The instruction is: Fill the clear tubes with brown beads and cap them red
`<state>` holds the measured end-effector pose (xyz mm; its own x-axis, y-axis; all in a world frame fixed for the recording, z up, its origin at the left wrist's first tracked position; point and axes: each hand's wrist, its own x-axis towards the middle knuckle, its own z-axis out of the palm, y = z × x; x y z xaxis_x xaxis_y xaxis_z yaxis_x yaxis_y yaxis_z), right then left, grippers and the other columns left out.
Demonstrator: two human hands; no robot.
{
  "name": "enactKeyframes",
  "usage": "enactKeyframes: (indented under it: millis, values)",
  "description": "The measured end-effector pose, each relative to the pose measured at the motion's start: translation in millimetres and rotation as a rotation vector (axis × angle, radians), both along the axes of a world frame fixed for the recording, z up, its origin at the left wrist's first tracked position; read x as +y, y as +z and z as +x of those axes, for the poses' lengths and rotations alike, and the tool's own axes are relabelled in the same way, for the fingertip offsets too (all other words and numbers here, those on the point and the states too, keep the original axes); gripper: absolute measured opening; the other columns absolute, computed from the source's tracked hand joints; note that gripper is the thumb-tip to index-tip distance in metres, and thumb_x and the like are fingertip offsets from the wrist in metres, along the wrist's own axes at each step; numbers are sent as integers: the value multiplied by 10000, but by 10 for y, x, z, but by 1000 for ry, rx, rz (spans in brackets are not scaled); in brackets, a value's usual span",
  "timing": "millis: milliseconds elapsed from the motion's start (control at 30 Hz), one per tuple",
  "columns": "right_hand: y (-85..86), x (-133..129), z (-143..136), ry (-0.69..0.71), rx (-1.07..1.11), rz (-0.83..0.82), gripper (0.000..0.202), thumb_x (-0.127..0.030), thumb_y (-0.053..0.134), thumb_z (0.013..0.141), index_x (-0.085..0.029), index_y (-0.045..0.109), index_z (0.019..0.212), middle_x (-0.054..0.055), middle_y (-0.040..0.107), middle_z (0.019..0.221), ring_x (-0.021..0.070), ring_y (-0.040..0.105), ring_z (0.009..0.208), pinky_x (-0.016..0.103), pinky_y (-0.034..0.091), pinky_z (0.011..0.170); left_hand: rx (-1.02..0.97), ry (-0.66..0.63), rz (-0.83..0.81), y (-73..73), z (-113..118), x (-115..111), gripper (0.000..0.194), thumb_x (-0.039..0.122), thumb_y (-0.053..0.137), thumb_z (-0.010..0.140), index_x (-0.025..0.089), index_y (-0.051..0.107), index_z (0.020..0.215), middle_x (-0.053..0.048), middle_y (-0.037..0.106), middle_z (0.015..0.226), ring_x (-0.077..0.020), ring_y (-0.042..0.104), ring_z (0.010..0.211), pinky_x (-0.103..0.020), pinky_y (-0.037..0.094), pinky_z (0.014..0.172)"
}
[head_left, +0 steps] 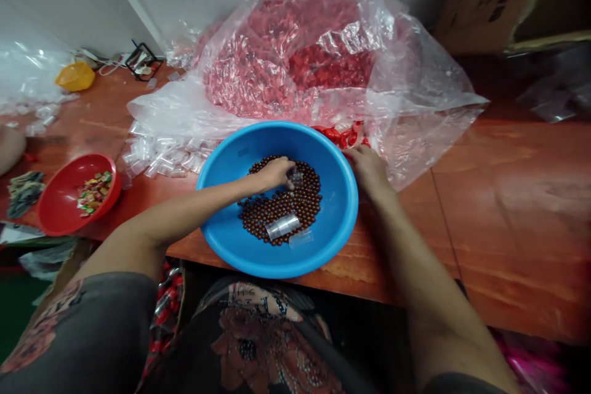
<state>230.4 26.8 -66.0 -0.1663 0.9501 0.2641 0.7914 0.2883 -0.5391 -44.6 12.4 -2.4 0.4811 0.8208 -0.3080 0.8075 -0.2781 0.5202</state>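
A large blue basin (277, 268) holds many small round brown beads or balls (258, 215). My left hand (276, 173) is inside it, fingers curled round a clear plastic tube (297, 179) just over the balls. Two more clear tubes lie on the balls, a shiny one (282, 226) and a fainter one (301, 238). Outside the basin's right rim, my right hand (370, 171) is at the loose red plastic pieces (341, 135), its fingers bent together and partly hidden; what they hold, if anything, I cannot make out.
Behind the basin lies a big clear plastic bag (318, 55) full of red pieces. Several clear tubes (170, 151) are heaped to the left. A red bowl (58, 203) holds wrapped candies. A yellow bowl (75, 76) and a cardboard box (489, 0) stand farther back.
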Motion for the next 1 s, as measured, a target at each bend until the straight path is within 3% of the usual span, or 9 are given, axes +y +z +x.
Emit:
enactKeyframes:
  millis: [200, 300, 400, 467, 600, 700, 800, 900, 1000]
  values:
    - [0, -17, -21, -116, 12, -68, 240, -335, 508, 842, -182, 690, 879, 116, 663, 961, 268, 592, 914, 418, 476, 839, -449, 256, -362, -68, 95, 16, 354, 179, 887, 530, 140, 638, 779, 15, 644, 707, -149, 595, 690, -268, 448, 663]
    - [-7, -46, -17, -153, 78, -67, 293, -351, 537, 832, -188, 659, 1043, 104, 668, 995, 255, 605, 902, 432, 495, 836, -625, 337, -525, -77, 130, -3, 330, 95, 856, 549, 123, 614, 772, 14, 654, 681, -126, 609, 645, -276, 487, 667]
    - [-2, -79, -6, -242, 323, -87, 469, -378, 616, 783, -225, 596, 1226, 81, 666, 1049, 233, 627, 892, 447, 525, 837, -719, 371, -594, -15, 129, -46, 311, 80, 832, 599, 123, 602, 803, 2, 670, 700, -126, 640, 650, -303, 528, 683]
    - [64, -133, -11, -283, 609, -117, 494, -368, 669, 736, -240, 605, 1209, 53, 667, 1030, 204, 645, 854, 435, 550, 824, -819, 402, -677, 90, 106, -105, 334, 58, 825, 607, 122, 632, 871, -23, 699, 772, -139, 672, 700, -317, 550, 702]
    - [459, -411, -87, -202, 1094, -156, 360, -369, 736, 719, -250, 655, 1049, -8, 681, 930, 161, 689, 854, 359, 581, 823, -982, 426, -849, 433, 15, -342, 423, 27, 796, 644, 139, 697, 1040, -69, 732, 936, -163, 709, 799, -311, 575, 733]
    - [886, -743, -233, -109, 1212, -134, 292, -328, 775, 727, -272, 690, 1000, -15, 708, 976, 144, 697, 892, 298, 582, 815, -1063, 414, -922, 693, -77, -600, 365, 40, 777, 686, 136, 719, 1033, -80, 735, 979, -158, 708, 833, -304, 581, 772]
    - [1226, -1056, -462, -10, 1249, -191, 243, -299, 771, 749, -270, 714, 984, -5, 732, 1013, 125, 695, 869, 255, 584, 782, -1142, 438, -927, 857, -170, -845, 329, 72, 767, 714, 136, 727, 1034, -83, 737, 1002, -154, 707, 859, -301, 580, 803]
    - [1384, -1266, -722, 66, 1286, -298, 249, -267, 759, 762, -276, 705, 1004, -12, 743, 1004, 121, 707, 861, 262, 596, 798, -1203, 491, -870, 934, -256, -1037, 296, 111, 740, 742, 119, 730, 1038, -100, 742, 1007, -168, 710, 877, -300, 580, 800]
    - [1416, -1375, -943, 106, 1298, -315, 244, -258, 744, 783, -289, 674, 1015, -29, 748, 1001, 124, 717, 889, 290, 604, 844, -1256, 538, -804, 966, -343, -1199, 267, 145, 722, 746, 98, 735, 1009, -126, 740, 1051, -189, 709, 902, -319, 581, 799]
